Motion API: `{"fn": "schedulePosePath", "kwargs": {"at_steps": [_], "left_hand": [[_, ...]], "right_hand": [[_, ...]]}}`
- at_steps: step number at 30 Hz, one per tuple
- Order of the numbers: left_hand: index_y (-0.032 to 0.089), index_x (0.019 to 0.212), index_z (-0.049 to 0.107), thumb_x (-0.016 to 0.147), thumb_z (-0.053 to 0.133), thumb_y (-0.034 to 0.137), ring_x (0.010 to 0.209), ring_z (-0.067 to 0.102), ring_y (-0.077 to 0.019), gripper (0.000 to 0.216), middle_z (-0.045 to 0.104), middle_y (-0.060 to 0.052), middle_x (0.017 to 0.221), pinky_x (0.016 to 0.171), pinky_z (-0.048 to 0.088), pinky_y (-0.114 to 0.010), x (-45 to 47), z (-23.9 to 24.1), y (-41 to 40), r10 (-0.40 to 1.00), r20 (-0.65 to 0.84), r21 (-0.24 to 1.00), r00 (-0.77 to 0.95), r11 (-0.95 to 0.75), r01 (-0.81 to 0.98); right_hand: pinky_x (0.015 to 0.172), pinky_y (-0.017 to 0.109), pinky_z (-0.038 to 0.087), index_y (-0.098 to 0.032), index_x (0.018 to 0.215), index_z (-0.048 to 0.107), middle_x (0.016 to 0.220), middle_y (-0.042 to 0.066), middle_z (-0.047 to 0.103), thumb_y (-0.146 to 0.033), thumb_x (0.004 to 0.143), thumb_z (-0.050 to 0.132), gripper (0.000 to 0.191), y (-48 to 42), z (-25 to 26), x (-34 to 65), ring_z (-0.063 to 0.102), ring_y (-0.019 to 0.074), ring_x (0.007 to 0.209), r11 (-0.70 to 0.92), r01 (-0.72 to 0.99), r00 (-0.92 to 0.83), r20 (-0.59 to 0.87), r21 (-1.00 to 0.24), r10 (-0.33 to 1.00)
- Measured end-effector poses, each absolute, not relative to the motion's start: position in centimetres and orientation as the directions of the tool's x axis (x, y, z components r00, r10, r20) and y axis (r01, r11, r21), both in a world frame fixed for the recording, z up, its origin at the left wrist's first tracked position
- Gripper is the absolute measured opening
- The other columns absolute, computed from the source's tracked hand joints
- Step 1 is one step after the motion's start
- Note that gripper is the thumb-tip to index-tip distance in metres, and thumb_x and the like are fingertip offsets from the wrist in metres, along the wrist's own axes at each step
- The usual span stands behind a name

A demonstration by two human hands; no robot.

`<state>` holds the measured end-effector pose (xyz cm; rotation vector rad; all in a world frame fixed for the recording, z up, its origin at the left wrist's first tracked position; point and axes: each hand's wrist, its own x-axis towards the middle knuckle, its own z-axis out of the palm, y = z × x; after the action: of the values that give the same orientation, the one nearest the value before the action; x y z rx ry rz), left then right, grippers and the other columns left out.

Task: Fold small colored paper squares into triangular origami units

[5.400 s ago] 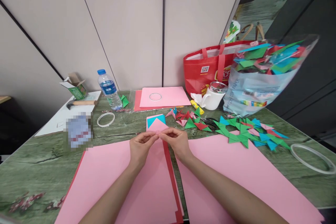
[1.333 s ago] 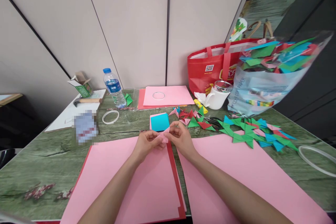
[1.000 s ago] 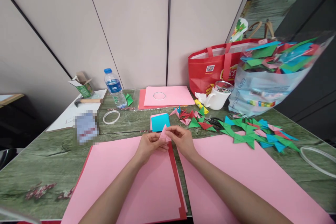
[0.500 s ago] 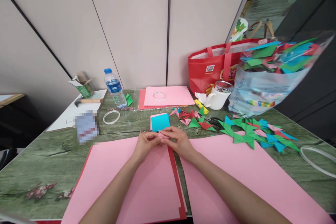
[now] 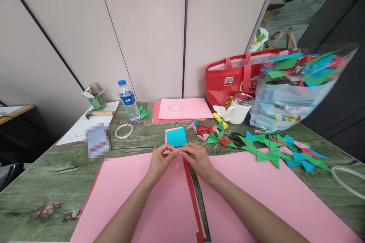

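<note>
My left hand [image 5: 162,161] and my right hand [image 5: 199,160] meet at their fingertips above the large pink sheets [image 5: 162,193]. Pinched between them is a small folded piece of pink paper [image 5: 177,149], mostly hidden by the fingers. Just beyond the fingertips lies a stack of small square papers, a blue square [image 5: 176,137] on top and pink showing at its edge. To the right of the stack are several folded paper pieces [image 5: 211,131] in pink, red, green and blue. Farther right sits a cluster of joined green folded pieces [image 5: 266,152].
At the back right stand a white mug [image 5: 238,111], a red bag [image 5: 219,81] and a clear bag of folded papers [image 5: 285,102]. A glue stick [image 5: 220,120] and black scissors [image 5: 235,137] lie nearby. A water bottle [image 5: 129,102], hammer [image 5: 101,113] and white ring [image 5: 124,131] are on the left.
The fingertips have drawn closer together over the pink paper, so less of it shows. The whole view has shifted slightly, with the table lower in the picture.
</note>
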<state>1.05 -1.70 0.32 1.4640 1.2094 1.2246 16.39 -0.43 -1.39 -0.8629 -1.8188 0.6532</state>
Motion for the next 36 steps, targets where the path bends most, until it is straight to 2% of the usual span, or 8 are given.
{"fn": "schedulePosePath", "kwargs": {"at_steps": [3, 6, 9, 14, 20, 26, 32, 36], "left_hand": [[0.017, 0.077, 0.059, 0.064, 0.065, 0.024, 0.081, 0.057, -0.0157, 0.016, 0.061, -0.004, 0.087, 0.074, 0.047, -0.029, 1.0, 0.5, -1.6, 0.976, 0.216, 0.973, 0.013, -0.216, 0.080], [0.016, 0.085, 0.060, 0.062, 0.066, 0.020, 0.078, 0.060, -0.0164, 0.024, 0.065, -0.005, 0.084, 0.075, 0.048, -0.031, 1.2, 0.7, -1.7, 0.988, 0.124, 0.992, 0.089, -0.125, 0.016], [0.013, 0.074, 0.064, 0.061, 0.066, 0.020, 0.062, 0.061, -0.0158, 0.015, 0.066, -0.004, 0.067, 0.064, 0.050, -0.029, 1.5, 0.9, -1.9, 0.994, 0.024, 0.998, 0.107, -0.030, 0.058], [0.014, 0.067, 0.064, 0.061, 0.065, 0.022, 0.046, 0.058, -0.0132, 0.010, 0.063, 0.000, 0.051, 0.050, 0.049, -0.025, 1.8, 0.9, -2.2, 0.998, 0.000, 0.993, 0.065, -0.008, 0.120], [0.013, 0.067, 0.063, 0.065, 0.063, 0.028, 0.049, 0.059, -0.0134, 0.014, 0.064, -0.001, 0.057, 0.050, 0.050, -0.025, 1.8, 0.1, -2.0, 0.991, -0.024, 0.993, 0.134, 0.008, 0.122], [0.012, 0.061, 0.062, 0.070, 0.058, 0.037, 0.048, 0.060, -0.0141, 0.026, 0.063, -0.003, 0.056, 0.049, 0.050, -0.026, 2.1, -0.2, -2.1, 0.964, -0.026, 0.994, 0.263, -0.002, 0.107], [0.012, 0.062, 0.061, 0.069, 0.058, 0.041, 0.042, 0.058, -0.0130, 0.030, 0.063, -0.004, 0.054, 0.045, 0.048, -0.024, 1.8, 0.7, -2.1, 0.983, -0.045, 0.997, 0.175, 0.032, 0.076], [0.012, 0.061, 0.060, 0.069, 0.059, 0.042, 0.041, 0.057, -0.0124, 0.031, 0.064, -0.005, 0.055, 0.045, 0.048, -0.024, 1.7, 1.0, -2.1, 0.988, -0.041, 0.998, 0.152, 0.033, 0.057]], "right_hand": [[0.055, 0.024, 0.043, -0.019, 0.076, 0.066, 0.065, 0.003, 0.061, -0.028, 0.079, 0.052, 0.017, -0.7, -0.8, 16.3, 0.054, 0.0129, 0.060, 0.576, 0.308, -0.232, 0.527, -0.757, 0.818], [0.052, 0.023, 0.041, -0.018, 0.072, 0.065, 0.062, 0.002, 0.059, -0.030, 0.078, 0.052, 0.019, -0.9, -0.5, 16.3, 0.052, 0.0120, 0.057, 0.544, 0.324, -0.208, 0.503, -0.774, 0.839], [0.053, 0.022, 0.042, -0.018, 0.070, 0.063, 0.065, 0.003, 0.059, -0.029, 0.079, 0.051, 0.019, -0.9, -0.5, 16.2, 0.052, 0.0124, 0.060, 0.514, 0.304, -0.200, 0.474, -0.802, 0.858], [0.058, 0.024, 0.044, -0.019, 0.078, 0.063, 0.078, 0.005, 0.061, -0.028, 0.076, 0.054, 0.013, -0.9, -0.9, 15.9, 0.056, 0.0150, 0.071, 0.459, 0.228, -0.206, 0.418, -0.859, 0.885], [0.058, 0.024, 0.041, -0.017, 0.068, 0.061, 0.069, 0.002, 0.059, -0.029, 0.074, 0.054, 0.015, -0.8, -1.0, 15.8, 0.054, 0.0136, 0.065, 0.335, 0.170, -0.175, 0.306, -0.927, 0.936], [0.052, 0.022, 0.036, -0.016, 0.055, 0.054, 0.058, -0.002, 0.049, -0.027, 0.072, 0.054, 0.021, -1.1, -0.3, 16.0, 0.045, 0.0099, 0.055, 0.375, 0.187, -0.123, 0.357, -0.908, 0.926], [0.058, 0.025, 0.046, -0.016, 0.081, 0.060, 0.078, 0.004, 0.062, -0.034, 0.071, 0.057, 0.021, -0.5, -0.8, 15.8, 0.056, 0.0148, 0.069, 0.223, 0.065, -0.183, 0.208, -0.973, 0.961], [0.050, 0.025, 0.048, -0.015, 0.072, 0.058, 0.063, 0.002, 0.059, -0.042, 0.070, 0.057, 0.027, -0.4, -1.2, 15.6, 0.056, 0.0137, 0.057, 0.084, -0.075, -0.164, 0.096, -0.994, 0.982]]}}
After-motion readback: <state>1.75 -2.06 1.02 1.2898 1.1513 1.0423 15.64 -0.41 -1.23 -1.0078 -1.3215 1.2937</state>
